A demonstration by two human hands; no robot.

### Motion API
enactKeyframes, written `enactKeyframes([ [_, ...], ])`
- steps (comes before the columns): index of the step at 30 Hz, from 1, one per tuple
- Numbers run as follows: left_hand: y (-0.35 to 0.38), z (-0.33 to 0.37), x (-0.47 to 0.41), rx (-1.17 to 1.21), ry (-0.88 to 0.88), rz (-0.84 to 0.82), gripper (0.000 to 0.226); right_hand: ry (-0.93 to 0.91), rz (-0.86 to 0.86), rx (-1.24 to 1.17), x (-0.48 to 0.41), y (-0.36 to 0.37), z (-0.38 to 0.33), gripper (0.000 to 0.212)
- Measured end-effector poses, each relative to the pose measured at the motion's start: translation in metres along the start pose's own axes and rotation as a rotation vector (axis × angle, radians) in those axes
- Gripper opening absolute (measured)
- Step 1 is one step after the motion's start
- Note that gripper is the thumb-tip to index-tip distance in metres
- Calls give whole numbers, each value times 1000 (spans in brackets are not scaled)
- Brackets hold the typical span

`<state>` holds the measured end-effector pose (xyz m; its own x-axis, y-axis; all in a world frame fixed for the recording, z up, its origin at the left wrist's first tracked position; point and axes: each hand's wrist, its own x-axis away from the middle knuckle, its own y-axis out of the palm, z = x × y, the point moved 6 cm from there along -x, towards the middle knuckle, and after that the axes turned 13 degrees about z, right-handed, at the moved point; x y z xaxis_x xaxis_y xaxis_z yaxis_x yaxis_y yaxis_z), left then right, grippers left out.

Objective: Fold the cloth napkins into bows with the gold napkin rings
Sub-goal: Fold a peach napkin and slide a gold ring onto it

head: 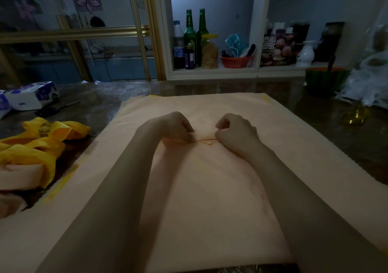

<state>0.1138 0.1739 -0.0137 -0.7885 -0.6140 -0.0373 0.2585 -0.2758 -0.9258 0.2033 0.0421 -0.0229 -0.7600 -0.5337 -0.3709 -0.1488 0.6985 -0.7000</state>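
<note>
A large peach cloth napkin (210, 199) lies spread flat on the dark table, with yellow cloth edges showing beneath it at the far corners. My left hand (178, 128) and my right hand (236, 133) sit close together at its middle, fingers curled, each pinching the fabric so a small raised crease runs between them. To the left lies a yellow napkin bow (31, 146) with a gold napkin ring (44, 130) round its middle. A peach folded napkin (19, 177) lies beside it.
Gold napkin rings (354, 116) glint on the table at the right, near a white plastic bag (367, 85) and a green bowl (324, 79). A tissue pack (31, 95) and a dark tool (56, 107) lie at the far left. Bottles (190, 39) fill the shelf behind.
</note>
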Motion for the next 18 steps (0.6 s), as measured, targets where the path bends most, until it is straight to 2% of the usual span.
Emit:
enactKeyframes([
  [2,2,3,-1,34,5,32,27,-15,-8,-11,0,0,0,28],
  [5,2,3,-3,60,7,83,9,-58,17,22,1,1,-4,21],
  [8,-1,6,-2,64,-20,49,9,-111,40,46,4,3,-12,11],
  [11,-5,6,1,107,-77,-36,28,-136,28,81,5,3,-15,11],
  [14,-4,4,4,58,-87,-73,37,-105,-17,145,4,2,-11,11],
  [18,-1,-2,5,-10,-61,-94,30,-19,-35,98,2,-1,-7,24],
])
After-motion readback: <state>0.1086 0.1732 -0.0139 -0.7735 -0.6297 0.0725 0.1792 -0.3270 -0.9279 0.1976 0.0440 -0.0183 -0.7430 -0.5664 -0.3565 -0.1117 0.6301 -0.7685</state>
